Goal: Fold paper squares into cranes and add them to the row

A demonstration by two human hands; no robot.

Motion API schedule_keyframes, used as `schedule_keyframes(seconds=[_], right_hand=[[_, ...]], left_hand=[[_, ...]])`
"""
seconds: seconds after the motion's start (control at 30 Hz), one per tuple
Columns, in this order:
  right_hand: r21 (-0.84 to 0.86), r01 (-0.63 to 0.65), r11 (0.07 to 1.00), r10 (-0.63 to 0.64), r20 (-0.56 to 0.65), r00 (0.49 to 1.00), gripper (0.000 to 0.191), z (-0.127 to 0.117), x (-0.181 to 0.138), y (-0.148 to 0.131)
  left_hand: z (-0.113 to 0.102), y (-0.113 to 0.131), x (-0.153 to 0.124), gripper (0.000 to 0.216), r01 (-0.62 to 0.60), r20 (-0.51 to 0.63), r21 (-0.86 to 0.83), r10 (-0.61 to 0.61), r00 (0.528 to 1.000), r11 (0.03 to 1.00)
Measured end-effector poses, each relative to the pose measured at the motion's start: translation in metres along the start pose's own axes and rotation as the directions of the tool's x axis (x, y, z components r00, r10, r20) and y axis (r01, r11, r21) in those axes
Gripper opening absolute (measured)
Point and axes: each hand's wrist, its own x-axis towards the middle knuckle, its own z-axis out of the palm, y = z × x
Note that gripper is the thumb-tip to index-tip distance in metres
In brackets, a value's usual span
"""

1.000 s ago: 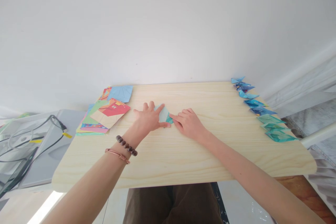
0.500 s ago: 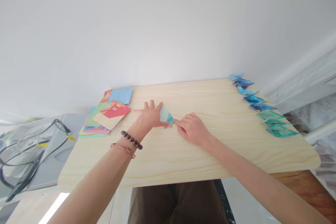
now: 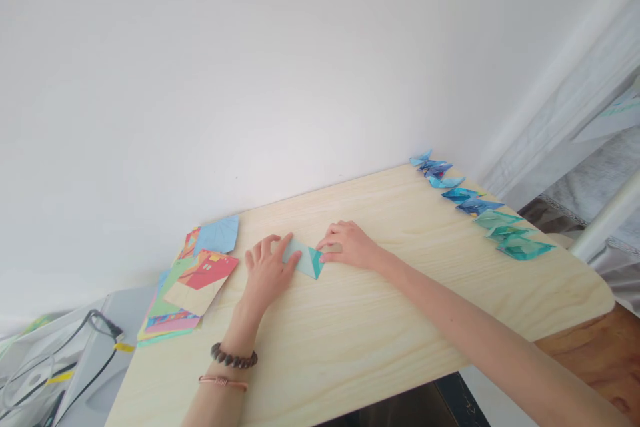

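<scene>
Grey plastic leads at the far left: a flat-topped case [image 3: 133,310] with a slim black cable [image 3: 93,313] trailing over it, a yellow tag [image 3: 125,347] near the plug. Next to it comes the pale wood-grained table [image 3: 165,373], and on its left end a loose, overlapping pile of coloured paper sheets, a red-and-cream piece [image 3: 207,280] uppermost and a light blue one [image 3: 217,235] behind.

Now the left hand [image 3: 265,273], dark beaded bracelet [image 3: 234,358] and copper-coloured bangle [image 3: 223,381] at the wrist: fingers spread wide, index finger and thumb against the left part of a small folded paper, pale blue-green with a deeper teal end [image 3: 305,260]. That paper sits between both hands, near the table's middle.

The right hand [image 3: 350,247] is curled narrow, thumb and fingertips at the teal corner; pinching or just pressing, I can't tell.

Over to the right edge: a slanting row of pointed folded-paper shapes [image 3: 477,207], blues at the back, translucent greens in front.
</scene>
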Motion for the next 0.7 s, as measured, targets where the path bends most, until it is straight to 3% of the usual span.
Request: schedule_keyframes(seconds=[0.13, 0.23, 0.33, 0.43, 0.53, 0.7], right_hand=[[0.028, -0.033, 0.999, 0.035, -0.051, 0.998, 0.022, -0.001, 0.003, 0.002], [0.01, -0.066, 0.998, 0.067, -0.078, 0.995, 0.028, -0.001, 0.002, -0.005], [0.017, -0.061, 0.998, 0.062, -0.062, 0.996, 0.029, -0.002, 0.003, -0.013], [0.107, -0.089, 0.99, 0.091, -0.009, 0.996, 0.022, -0.005, 0.005, -0.017], [0.184, -0.112, 0.977, 0.109, 0.029, 0.994, 0.019, -0.006, 0.004, -0.016], [0.18, -0.054, 0.982, 0.041, 0.074, 0.996, 0.015, -0.004, -0.001, -0.02]], left_hand=[[0.009, -0.007, 0.005, 0.036, -0.067, -0.11, -0.119, 0.054, 0.992, 0.991], [0.008, -0.012, 0.007, 0.027, -0.044, -0.123, -0.319, 0.005, 0.992, 0.947], [0.003, -0.01, 0.008, 0.024, 0.119, 0.01, -0.588, -0.139, 0.99, 0.8], [-0.003, -0.002, 0.007, 0.023, 0.149, 0.102, -0.79, -0.112, 0.988, 0.594], [-0.009, 0.005, 0.005, 0.021, 0.152, 0.148, -0.838, -0.048, 0.988, 0.525], [-0.013, 0.013, 0.001, 0.017, 0.137, 0.193, -0.822, 0.043, 0.98, 0.552]])
